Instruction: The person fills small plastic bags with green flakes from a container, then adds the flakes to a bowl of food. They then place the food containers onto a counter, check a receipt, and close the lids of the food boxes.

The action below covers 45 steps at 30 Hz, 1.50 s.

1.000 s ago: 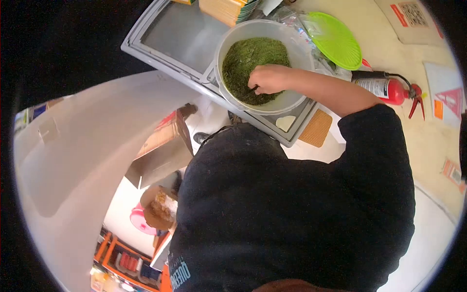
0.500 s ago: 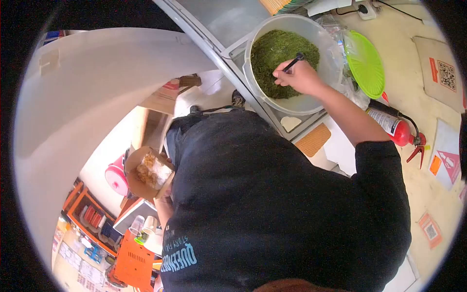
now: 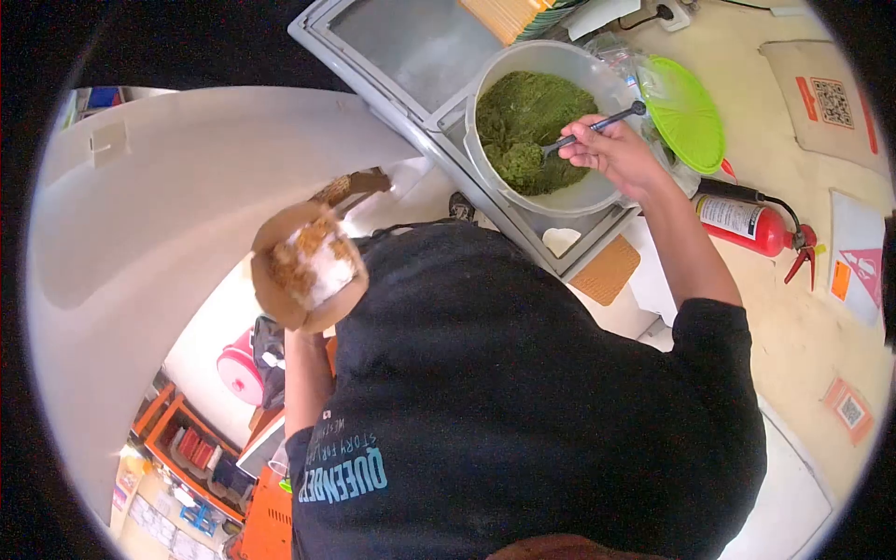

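My right hand is closed round the dark handle of a spoon, with its lower end at a clump of green shredded food. This food lies in a large round translucent tub. My left hand, mostly hidden under a brown paper box, holds it up at the left, apart from the tub. Inside the open box are white rice and orange-brown crumbly food.
The tub rests on a grey-framed glass-topped unit. To its right are a green lid, clear plastic bags and a red fire extinguisher. Orange crates and a pink round container stand at the lower left.
My left hand has raised the box towards the tub. My right hand has turned the spoon and shifted slightly right; a clump of green food now shows at its lower end.
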Each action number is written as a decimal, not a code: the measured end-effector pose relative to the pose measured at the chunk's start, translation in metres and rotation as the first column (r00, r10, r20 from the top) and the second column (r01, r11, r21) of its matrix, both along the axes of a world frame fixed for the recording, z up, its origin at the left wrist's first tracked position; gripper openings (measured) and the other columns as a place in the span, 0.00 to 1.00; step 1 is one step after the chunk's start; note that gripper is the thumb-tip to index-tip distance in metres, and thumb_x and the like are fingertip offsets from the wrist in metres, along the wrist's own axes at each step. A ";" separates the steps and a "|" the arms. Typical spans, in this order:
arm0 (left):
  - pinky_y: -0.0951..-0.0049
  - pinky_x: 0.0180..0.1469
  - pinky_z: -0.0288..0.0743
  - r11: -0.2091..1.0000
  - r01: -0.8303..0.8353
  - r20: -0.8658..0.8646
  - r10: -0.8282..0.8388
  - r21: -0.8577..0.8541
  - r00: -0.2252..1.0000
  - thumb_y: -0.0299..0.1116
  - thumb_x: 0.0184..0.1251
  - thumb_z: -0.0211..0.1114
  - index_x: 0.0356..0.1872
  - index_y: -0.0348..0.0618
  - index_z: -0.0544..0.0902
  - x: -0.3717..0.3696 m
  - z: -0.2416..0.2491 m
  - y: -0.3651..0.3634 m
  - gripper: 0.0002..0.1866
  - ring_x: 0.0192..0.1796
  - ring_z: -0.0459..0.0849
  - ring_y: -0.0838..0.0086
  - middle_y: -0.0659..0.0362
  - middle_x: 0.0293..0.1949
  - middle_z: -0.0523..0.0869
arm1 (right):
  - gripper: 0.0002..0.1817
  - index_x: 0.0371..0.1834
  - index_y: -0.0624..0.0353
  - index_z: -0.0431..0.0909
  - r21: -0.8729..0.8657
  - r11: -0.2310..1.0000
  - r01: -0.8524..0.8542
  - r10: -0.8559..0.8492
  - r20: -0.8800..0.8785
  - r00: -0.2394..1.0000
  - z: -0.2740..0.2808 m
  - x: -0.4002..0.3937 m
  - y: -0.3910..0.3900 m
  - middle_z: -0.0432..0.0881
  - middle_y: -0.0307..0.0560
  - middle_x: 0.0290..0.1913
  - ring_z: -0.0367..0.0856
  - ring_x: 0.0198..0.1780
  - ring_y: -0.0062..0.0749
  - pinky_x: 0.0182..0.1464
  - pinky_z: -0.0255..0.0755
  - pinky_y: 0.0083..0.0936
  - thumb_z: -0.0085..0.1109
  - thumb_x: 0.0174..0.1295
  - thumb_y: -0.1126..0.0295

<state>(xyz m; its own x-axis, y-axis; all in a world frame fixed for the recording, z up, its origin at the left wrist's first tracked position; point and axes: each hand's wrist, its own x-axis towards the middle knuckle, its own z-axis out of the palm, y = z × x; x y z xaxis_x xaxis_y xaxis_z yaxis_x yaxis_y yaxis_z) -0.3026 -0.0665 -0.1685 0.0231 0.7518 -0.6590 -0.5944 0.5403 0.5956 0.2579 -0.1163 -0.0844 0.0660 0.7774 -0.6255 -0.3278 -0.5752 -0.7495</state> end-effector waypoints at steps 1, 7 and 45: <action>0.44 0.70 0.73 0.998 0.059 0.005 -0.059 -0.009 0.998 0.75 0.70 0.46 0.78 0.48 0.61 0.022 0.001 0.014 0.48 0.73 0.71 0.48 0.47 0.73 0.70 | 0.13 0.51 0.63 0.79 0.015 0.999 0.047 -0.047 -0.002 0.999 0.004 0.002 -0.004 0.86 0.45 0.45 0.88 0.46 0.31 0.49 0.83 0.24 0.62 0.74 0.64; 0.43 0.77 0.61 0.844 0.536 0.094 -0.535 0.017 0.839 0.82 0.65 0.41 0.79 0.47 0.59 0.188 0.084 0.048 0.54 0.76 0.68 0.53 0.49 0.75 0.67 | 0.12 0.51 0.64 0.79 0.200 0.906 0.373 -0.376 -0.024 0.926 0.056 -0.020 -0.016 0.85 0.46 0.44 0.89 0.46 0.32 0.47 0.83 0.25 0.62 0.74 0.66; 0.56 0.74 0.69 0.946 -0.047 0.462 -0.112 0.320 0.880 0.40 0.79 0.56 0.73 0.44 0.70 0.019 -0.002 -0.045 0.25 0.69 0.75 0.61 0.51 0.70 0.75 | 0.42 0.77 0.57 0.63 -0.302 0.889 -0.344 0.346 0.936 0.072 0.019 0.134 -0.042 0.67 0.61 0.75 0.64 0.77 0.51 0.79 0.56 0.37 0.67 0.56 0.70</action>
